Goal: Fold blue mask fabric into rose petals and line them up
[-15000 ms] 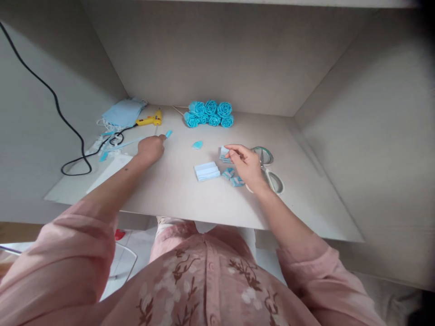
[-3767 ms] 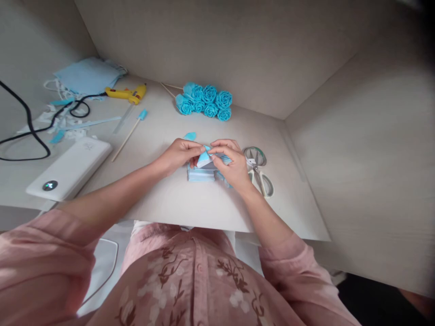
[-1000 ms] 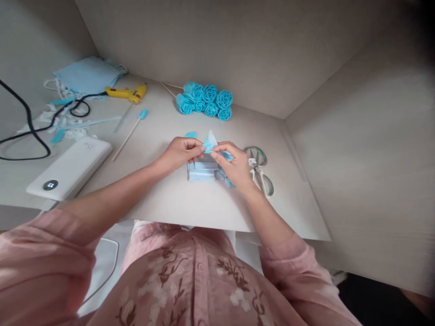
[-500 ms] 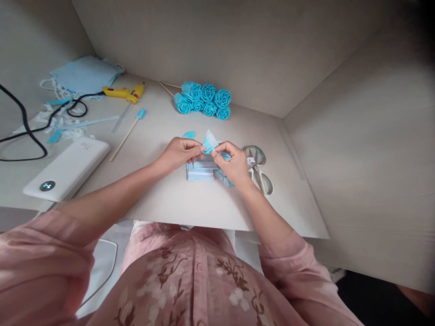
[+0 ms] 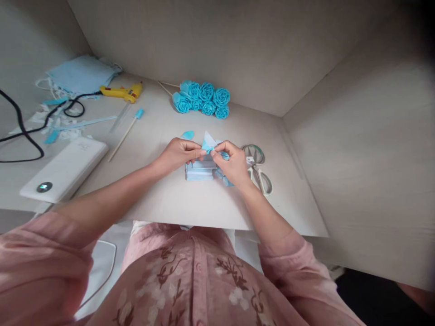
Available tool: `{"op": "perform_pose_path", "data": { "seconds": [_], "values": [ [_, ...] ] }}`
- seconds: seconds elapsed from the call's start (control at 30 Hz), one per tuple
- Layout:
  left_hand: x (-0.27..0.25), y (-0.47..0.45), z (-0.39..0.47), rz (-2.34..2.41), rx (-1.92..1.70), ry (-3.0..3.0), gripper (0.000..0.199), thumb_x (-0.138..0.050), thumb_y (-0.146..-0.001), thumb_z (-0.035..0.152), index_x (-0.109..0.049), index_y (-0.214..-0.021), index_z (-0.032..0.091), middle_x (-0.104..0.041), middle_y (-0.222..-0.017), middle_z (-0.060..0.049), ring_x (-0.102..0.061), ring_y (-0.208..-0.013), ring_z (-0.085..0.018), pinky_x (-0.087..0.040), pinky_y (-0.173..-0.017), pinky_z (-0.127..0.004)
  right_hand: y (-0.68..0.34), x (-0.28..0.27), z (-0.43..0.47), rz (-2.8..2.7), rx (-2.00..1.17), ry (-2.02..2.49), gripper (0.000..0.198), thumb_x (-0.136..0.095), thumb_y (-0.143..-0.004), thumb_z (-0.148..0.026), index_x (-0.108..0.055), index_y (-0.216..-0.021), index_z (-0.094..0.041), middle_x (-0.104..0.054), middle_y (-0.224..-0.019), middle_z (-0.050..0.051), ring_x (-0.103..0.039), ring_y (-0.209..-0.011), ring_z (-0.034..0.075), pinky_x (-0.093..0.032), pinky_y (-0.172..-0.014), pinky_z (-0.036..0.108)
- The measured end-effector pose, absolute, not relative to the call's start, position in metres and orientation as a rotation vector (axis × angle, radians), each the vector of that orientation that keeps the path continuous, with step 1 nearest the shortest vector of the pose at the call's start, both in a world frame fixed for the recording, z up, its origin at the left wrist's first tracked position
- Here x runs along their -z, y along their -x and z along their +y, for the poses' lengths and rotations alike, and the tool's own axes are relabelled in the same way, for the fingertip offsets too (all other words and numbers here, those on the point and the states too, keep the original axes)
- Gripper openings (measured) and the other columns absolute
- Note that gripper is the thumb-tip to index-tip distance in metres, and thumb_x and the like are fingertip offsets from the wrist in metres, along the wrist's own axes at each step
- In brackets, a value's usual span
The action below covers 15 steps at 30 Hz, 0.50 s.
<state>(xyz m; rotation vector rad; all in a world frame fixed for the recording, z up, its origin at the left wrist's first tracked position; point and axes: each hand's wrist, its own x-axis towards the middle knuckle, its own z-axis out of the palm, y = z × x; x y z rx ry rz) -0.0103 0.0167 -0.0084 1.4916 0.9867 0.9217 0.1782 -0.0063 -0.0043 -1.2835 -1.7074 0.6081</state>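
Between my two hands is a small folded piece of blue-and-white fabric (image 5: 208,141), its pale corner pointing up. My left hand (image 5: 181,153) pinches its left side with thumb and fingertips. On the other side, my right hand (image 5: 231,160) grips it between thumb and forefinger. Below the hands lies a stack of pale blue fabric pieces (image 5: 200,174), with several blue pieces (image 5: 224,177) beside it, partly covered by my right hand. A single blue petal-shaped piece (image 5: 187,135) rests just beyond my left hand. Scissors (image 5: 257,174) lie close to my right hand.
Blue fabric roses (image 5: 201,97) on sticks lie at the back. Leftward are a stick with a blue tip (image 5: 126,135), a yellow glue gun (image 5: 122,93), a pile of face masks (image 5: 81,74), scraps and a white power bank (image 5: 66,170). A roll of tape (image 5: 260,154) touches the scissors.
The folded piece's lower edge is gathered a little tighter between my fingertips. The whole view has shifted slightly; the things on the table have stayed in place.
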Motion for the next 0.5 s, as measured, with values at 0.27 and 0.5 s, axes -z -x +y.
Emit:
{"op": "perform_pose_path", "data": {
  "seconds": [0.27, 0.5],
  "values": [
    [0.0072, 0.0094, 0.0171, 1.021, -0.913, -1.475, 0.033, -0.075, -0.069, 0.044, -0.067, -0.062, 0.013, -0.059, -0.055, -0.001, -0.046, -0.050, -0.007, -0.037, -0.046, -0.019, -0.1796, 0.0080, -0.0037, -1.691, -0.676, 1.237, 0.012, -0.065, -0.080, -0.032, -0.063, -0.078, -0.020, -0.067, -0.076, -0.002, -0.059, -0.075, 0.014, -0.045, -0.075, 0.028],
    [0.0091, 0.0095, 0.0174, 1.018, -0.891, -1.544, 0.030, -0.067, -0.076, 0.038, -0.064, -0.060, 0.013, -0.056, -0.053, 0.000, -0.047, -0.050, -0.008, -0.037, -0.046, -0.019, -0.1848, 0.0128, 0.0013, -1.549, -0.919, 1.115, 0.048, -0.066, -0.084, -0.050, -0.064, -0.123, -0.023, -0.070, -0.085, 0.002, -0.064, -0.080, 0.017, -0.052, -0.079, 0.033]
  ]
}}
